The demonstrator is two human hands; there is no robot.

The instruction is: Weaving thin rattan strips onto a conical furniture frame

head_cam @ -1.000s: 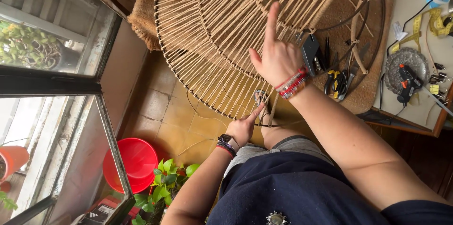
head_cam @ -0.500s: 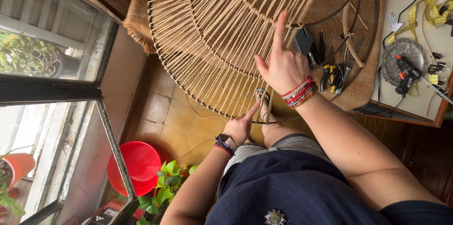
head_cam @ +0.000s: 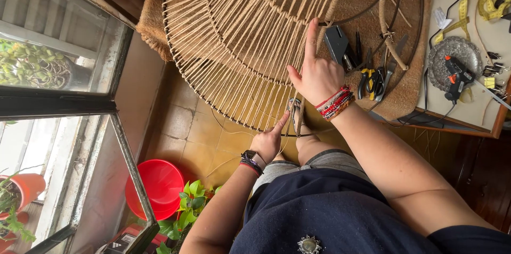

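**Hands at a twine-wrapped wire frame**

Head view: the right hand is released, index finger pointing up along the round twine-wrapped frame. The left hand pinches a twine bundle at the frame's near rim. Pliers lie right of the right hand; a red bucket stands on the floor, near left.

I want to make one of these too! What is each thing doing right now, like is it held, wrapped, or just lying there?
left hand: pinching the cord at the frame's rim
right hand: resting on the frame, forefinger straight
round frame: partly wrapped in cord
cord: pulled around the rim
glue gun: lying on a plate
pliers: lying shut
red bucket: standing on the floor
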